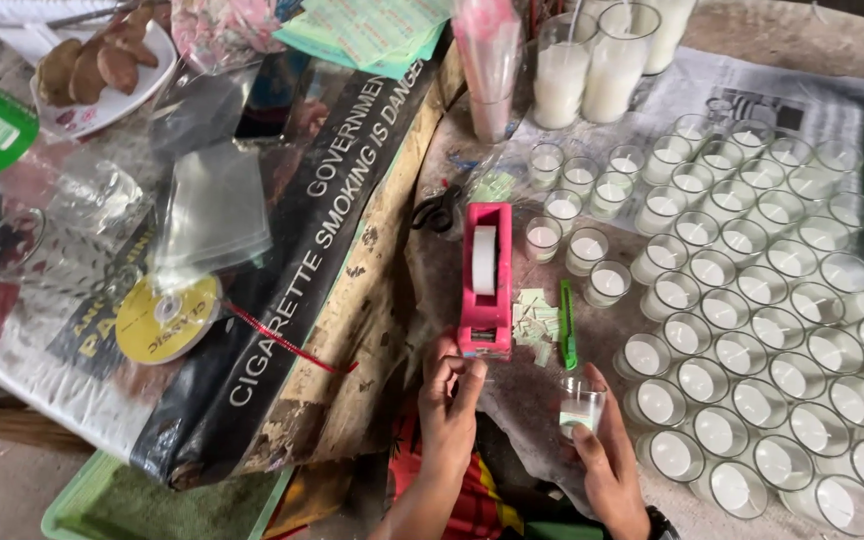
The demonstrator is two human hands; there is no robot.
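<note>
My right hand (pixel 607 462) is wrapped around a small glass candle cup (pixel 581 405), fingers closed on its side, holding it upright just above the near edge of the surface (pixel 537 400); white wax inside and what looks like a pale green label on its front. My left hand (pixel 449 390) is at the near end of the pink tape dispenser (pixel 485 283), thumb and fingers pinched together at the cutter; can't tell if any tape is between them, too small. Looks like the labelling step: cup in one hand, tape being pulled with the other. As I judge it, the next move needs a short pull and tear at the blade, with the cup kept steady and level. Just right of the dispenser lie cut green paper labels (pixel 532 318) and a green utility knife (pixel 568 322), both close to my working spot. Black scissors (pixel 439 211) sit beyond the dispenser. To the right, rows of filled candle cups (pixel 752 330) stand tightly packed, nearly touching, so little room that side. Tall glasses of white wax (pixel 592 70) at the far end. Left is a dark printed sheet (pixel 322 230) with a yellow ribbon spool (pixel 165 318). Free room is only the small patch between dispenser and cups.
</note>
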